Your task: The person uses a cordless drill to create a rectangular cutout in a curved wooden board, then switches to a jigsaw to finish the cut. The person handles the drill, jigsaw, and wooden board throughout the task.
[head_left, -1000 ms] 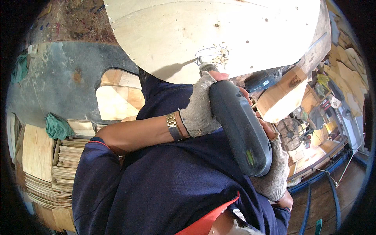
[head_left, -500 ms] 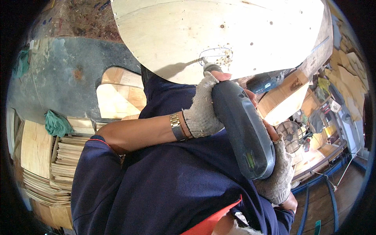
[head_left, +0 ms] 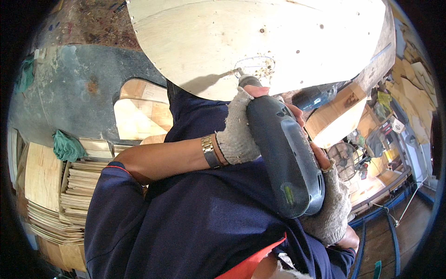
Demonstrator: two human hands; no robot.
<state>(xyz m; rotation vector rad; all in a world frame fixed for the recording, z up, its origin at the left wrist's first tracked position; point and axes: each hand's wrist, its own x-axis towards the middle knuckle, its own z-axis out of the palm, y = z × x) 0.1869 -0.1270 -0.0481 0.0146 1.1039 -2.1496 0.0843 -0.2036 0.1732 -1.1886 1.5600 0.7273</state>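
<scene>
A large pale plywood panel (head_left: 204, 42) with a curved edge lies in front of me. An oval drawn on it holds small holes and wood crumbs (head_left: 267, 69). A dark power drill (head_left: 283, 149) points away from me, its narrow bit (head_left: 240, 71) at the oval's left end; whether it bites into the wood I cannot tell. My left hand (head_left: 239, 132), in a fingerless knit glove, is closed around the drill's front. My right hand (head_left: 332, 204), gloved alike, wraps the body from the right side; the drill partly hides it.
A second blue power tool (head_left: 316, 96) rests right of the panel, near a wooden block (head_left: 341, 114). Curved plywood pieces (head_left: 141, 111) lie left on the dark worktop (head_left: 69, 102). Stacked thin boards (head_left: 86, 190) and a green cloth (head_left: 68, 146) are lower left; a fan (head_left: 344, 160) stands right.
The drill body has shifted slightly left and tilted a little, with both hands moving along with it. Its bit stays near the oval's left end. The panel has shifted slightly left.
</scene>
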